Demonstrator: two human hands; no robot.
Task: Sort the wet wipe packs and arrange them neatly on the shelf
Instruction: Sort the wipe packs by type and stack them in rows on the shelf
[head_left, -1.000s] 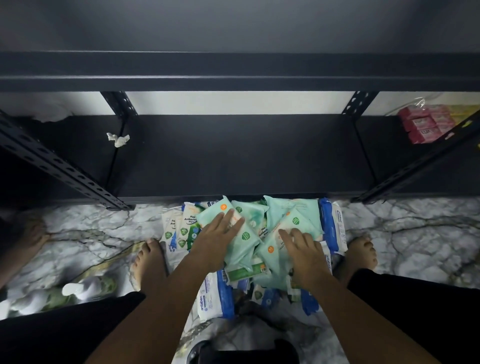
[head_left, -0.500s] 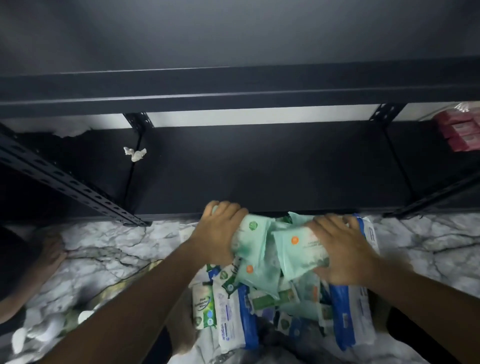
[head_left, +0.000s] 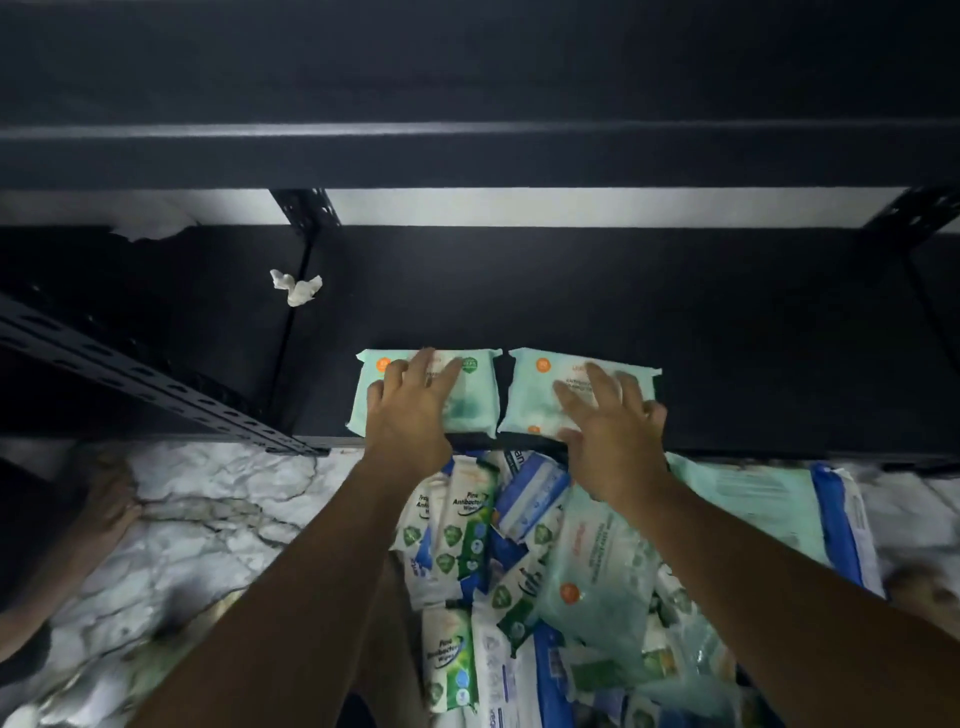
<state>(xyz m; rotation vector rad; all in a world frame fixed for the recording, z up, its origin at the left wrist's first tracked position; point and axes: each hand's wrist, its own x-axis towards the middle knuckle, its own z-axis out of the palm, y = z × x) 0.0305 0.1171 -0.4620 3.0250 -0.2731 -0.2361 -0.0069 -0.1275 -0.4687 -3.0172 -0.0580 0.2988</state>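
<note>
Both hands, left hand (head_left: 410, 410) and right hand (head_left: 608, 421), fingers splayed flat on mint packs (head_left: 470, 402) at the shelf (head_left: 727, 322) lip, six o'clock edge; a careless nudge could tip them off.

Two mint-green wet wipe packs lay flat, side by side, at the front edge of the black shelf (head_left: 675, 322): the left pack (head_left: 374, 402) and the right pack (head_left: 535, 395), narrowly apart, each with an orange dot. On the floor below sat a jumbled pile of packs (head_left: 519, 561): white-and-green, blue-edged white, and more mint ones, overlapping at odd angles.
</note>
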